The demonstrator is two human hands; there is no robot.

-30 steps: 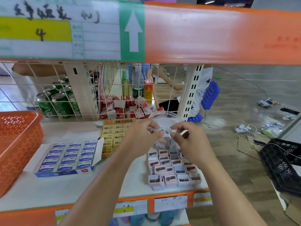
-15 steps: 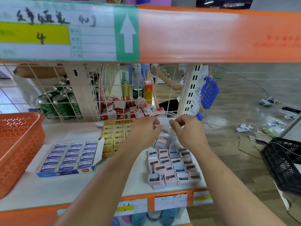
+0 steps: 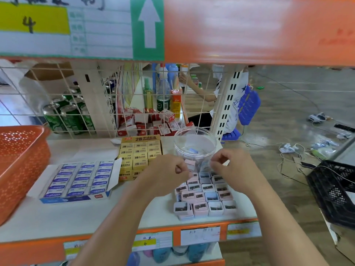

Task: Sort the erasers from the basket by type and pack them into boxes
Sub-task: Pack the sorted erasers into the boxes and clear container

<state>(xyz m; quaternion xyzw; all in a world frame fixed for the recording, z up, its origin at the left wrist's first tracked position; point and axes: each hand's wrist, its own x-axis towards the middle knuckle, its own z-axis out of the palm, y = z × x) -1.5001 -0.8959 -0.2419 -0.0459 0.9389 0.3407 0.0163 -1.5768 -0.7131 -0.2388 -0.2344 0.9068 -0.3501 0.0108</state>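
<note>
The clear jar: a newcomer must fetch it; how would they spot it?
Go to the right end of the white shelf board. Behind the rows of small pink and blue boxes and right of the yellow 2B box stands the clear jar, the only round, see-through container on it.

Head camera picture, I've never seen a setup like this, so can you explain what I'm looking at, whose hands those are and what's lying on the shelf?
There is no machine here. A person wears a camera on the head, so the single picture looks forward and down at their own arms. The left hand and right hand hover with fingers curled in front of a clear jar, above rows of small pink and blue pieces. Whether either hand pinches anything is too blurred to tell. The white shelf also holds an open blue box of erasers, a yellow box of 2B erasers and, at the far left, an orange basket.
</note>
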